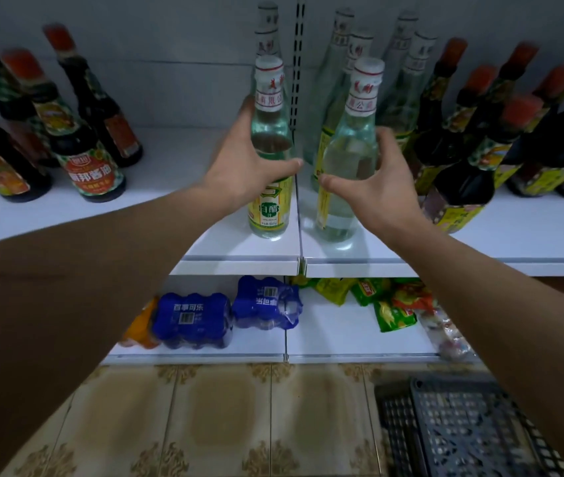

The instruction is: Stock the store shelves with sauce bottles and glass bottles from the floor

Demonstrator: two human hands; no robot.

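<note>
The left hand [239,166] grips one white vinegar bottle [269,201] and the right hand [382,187] grips another [346,173], both standing on the upper shelf [239,256]; many sauce bottles [91,156] already stand there; the floor crate [463,428] looks nearly empty.

Two clear glass bottles with white caps and yellow-green labels are standing upright near the front edge of the white upper shelf [232,242]. The left clear bottle [270,146] sits just left of the seam between shelf panels, label facing out. The right clear bottle [349,156] is just right of the seam with its label turned sideways. More of the same clear glass bottles [408,63] are lined up behind them, pretty blurry. Dark sauce bottles with red caps and green-red labels [91,160] stand on the left part of the shelf, and dark sauce bottles with yellow labels [459,180] crowd the right part.
</note>
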